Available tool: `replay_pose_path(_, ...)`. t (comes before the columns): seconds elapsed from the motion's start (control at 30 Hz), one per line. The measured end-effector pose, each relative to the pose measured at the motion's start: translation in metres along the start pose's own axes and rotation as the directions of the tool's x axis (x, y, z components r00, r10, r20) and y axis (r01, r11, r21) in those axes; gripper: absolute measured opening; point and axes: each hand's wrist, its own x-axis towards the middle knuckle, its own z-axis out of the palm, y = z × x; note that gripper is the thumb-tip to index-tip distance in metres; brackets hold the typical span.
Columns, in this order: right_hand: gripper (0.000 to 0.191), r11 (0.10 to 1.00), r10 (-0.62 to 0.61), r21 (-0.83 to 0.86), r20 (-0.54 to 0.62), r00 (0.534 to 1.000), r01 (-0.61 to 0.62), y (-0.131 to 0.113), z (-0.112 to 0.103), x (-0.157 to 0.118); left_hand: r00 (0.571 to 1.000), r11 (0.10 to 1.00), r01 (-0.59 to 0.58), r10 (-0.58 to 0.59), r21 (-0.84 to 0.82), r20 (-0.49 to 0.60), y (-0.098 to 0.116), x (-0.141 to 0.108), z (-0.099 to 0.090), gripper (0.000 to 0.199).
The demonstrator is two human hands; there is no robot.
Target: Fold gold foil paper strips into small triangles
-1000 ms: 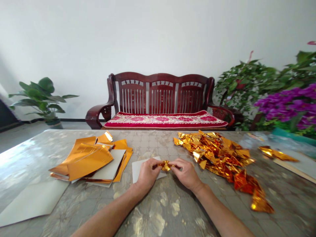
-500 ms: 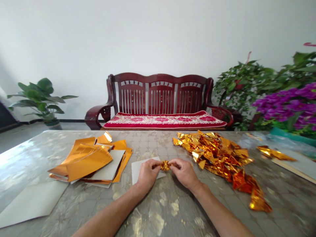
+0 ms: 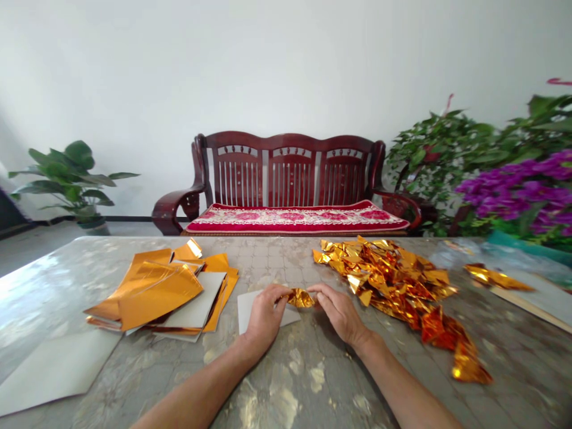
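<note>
Between my two hands is a folded piece of gold foil paper [image 3: 301, 297], crinkled and shiny, bulging in its middle. My left hand [image 3: 264, 311] pinches its left end between thumb and fingers. At the other end, my right hand [image 3: 340, 311] grips the tip, its fingers straighter and the thumb partly hidden. Under the left hand lies a pale sheet [image 3: 246, 307], flat on the table. To the right spreads a heap of folded gold foil pieces [image 3: 388, 274]. A stack of gold foil sheets [image 3: 161, 295], some with the pale side up, lies to the left.
The patterned table [image 3: 286, 381] reaches toward a dark red wooden bench [image 3: 290, 173] with a red cushion. A large pale sheet [image 3: 53, 369] lies front left. Clear plastic [image 3: 460, 253] and a board [image 3: 545, 298] are at the right, below purple flowers [image 3: 522, 190].
The foil piece has gone from a compact, bunched form to a wider, rounded one. My right hand's fingers have straightened somewhat; the left hand stays nearly in place.
</note>
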Motion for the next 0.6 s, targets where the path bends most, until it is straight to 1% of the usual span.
replay_pose_path(0.07, 0.034, 0.999, -0.03, -0.037, -0.005, 1.0, 0.03, 0.001, -0.001, -0.001, 1.0, 1.0, -0.006, 0.006, 0.008, 0.001, 0.0, 0.0, -0.001, 0.022)
replay_pose_path(0.13, 0.033, 0.993, -0.089, -0.075, -0.006, 0.996, 0.088, 0.002, -0.002, -0.001, 1.0, 1.0, -0.012, 0.012, 0.012, 0.001, -0.001, 0.001, -0.002, 0.022)
replay_pose_path(0.23, 0.03, 0.971, -0.181, -0.155, 0.024, 0.983, 0.182, 0.001, -0.002, 0.0, 1.0, 1.0, -0.022, 0.022, 0.013, -0.006, -0.001, 0.001, -0.002, 0.021)
replay_pose_path(0.3, 0.029, 0.957, -0.206, -0.2, 0.047, 0.977, 0.211, 0.001, -0.001, 0.001, 1.0, 1.0, -0.027, 0.028, 0.014, -0.008, -0.002, 0.0, -0.001, 0.021)
replay_pose_path(0.37, 0.028, 0.951, -0.213, -0.217, 0.047, 0.976, 0.218, 0.002, 0.0, 0.001, 0.999, 0.999, -0.034, 0.034, 0.011, -0.006, -0.002, -0.001, 0.0, 0.021)
replay_pose_path(0.47, 0.028, 0.955, -0.211, -0.215, -0.005, 0.977, 0.205, 0.005, 0.001, 0.0, 0.999, 1.0, -0.029, 0.029, 0.009, -0.03, -0.003, -0.002, 0.0, 0.022)
replay_pose_path(0.6, 0.027, 0.962, -0.194, -0.221, -0.143, 0.97, 0.16, 0.017, -0.001, 0.001, 0.995, 0.999, -0.001, 0.006, 0.05, -0.097, -0.007, -0.002, -0.003, 0.027)
